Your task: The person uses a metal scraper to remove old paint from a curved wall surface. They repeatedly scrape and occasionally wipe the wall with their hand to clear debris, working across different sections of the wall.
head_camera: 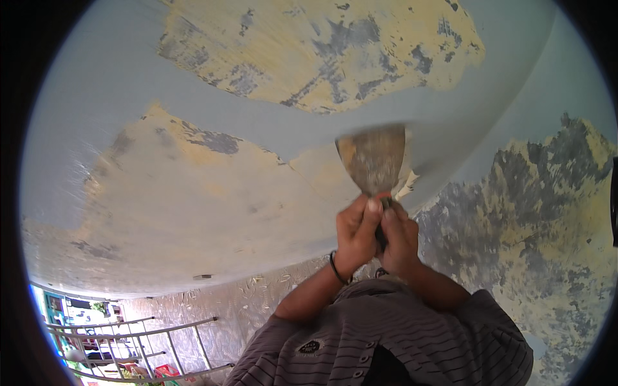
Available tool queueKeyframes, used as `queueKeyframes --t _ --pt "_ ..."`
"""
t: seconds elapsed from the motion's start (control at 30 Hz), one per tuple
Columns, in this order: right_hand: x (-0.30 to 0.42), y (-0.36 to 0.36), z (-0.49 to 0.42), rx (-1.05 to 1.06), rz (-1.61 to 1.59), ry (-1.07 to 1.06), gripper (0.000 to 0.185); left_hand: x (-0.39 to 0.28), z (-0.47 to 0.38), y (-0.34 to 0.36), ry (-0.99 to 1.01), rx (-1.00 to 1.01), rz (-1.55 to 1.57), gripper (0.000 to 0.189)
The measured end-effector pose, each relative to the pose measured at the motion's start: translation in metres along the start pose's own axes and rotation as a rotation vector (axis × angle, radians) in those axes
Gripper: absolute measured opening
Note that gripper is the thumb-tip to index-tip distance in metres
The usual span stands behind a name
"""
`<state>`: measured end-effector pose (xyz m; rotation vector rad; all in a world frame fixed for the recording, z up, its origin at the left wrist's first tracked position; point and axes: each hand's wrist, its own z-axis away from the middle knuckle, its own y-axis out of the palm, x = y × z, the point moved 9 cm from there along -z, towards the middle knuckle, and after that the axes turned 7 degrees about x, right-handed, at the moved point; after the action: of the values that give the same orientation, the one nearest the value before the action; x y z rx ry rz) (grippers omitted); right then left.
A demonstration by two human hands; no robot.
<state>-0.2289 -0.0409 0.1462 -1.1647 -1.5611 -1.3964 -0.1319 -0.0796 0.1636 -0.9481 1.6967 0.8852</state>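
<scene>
My left hand (358,230) and my right hand (399,231) are wrapped side by side around the dark handle of a wide paint scraper (374,161), both thumbs laid along it. Its broad metal blade is worn and stained, and points away from me. The blade's far edge lies at the pale blue-grey paint (299,128) on the wall in front of me; motion blur hides whether it touches. Just right of the blade, a ragged flake of paint (408,186) sticks out. Stripped patches of yellowish and grey base (309,53) spread above and to the left.
A second wall (540,231), patchy with yellow and dark grey, meets this one at a corner on the right. Paint scraps litter the floor (231,299). At the lower left is a metal ladder (169,337), with a red crate (166,371) beyond its rungs.
</scene>
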Motion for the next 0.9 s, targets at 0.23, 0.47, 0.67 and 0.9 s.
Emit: queueKeyframes --t 0.23,0.47,0.67,0.9 --pt "-0.003 0.002 -0.007 0.076 -0.009 0.050 0.041 -0.003 -0.002 0.001 -0.022 -0.033 0.088 0.038" --pt "-0.008 0.003 0.013 -0.013 0.159 0.038 0.037 0.018 0.014 -0.006 -0.031 -0.084 0.064 0.037" --pt "-0.018 0.005 0.017 0.019 0.000 0.124 0.035 0.017 0.017 -0.006 -0.028 -0.071 0.047 0.039" --pt "-0.027 0.009 0.007 -0.012 -0.144 0.120 0.034 0.007 0.012 -0.005 -0.005 -0.084 0.129 0.034"
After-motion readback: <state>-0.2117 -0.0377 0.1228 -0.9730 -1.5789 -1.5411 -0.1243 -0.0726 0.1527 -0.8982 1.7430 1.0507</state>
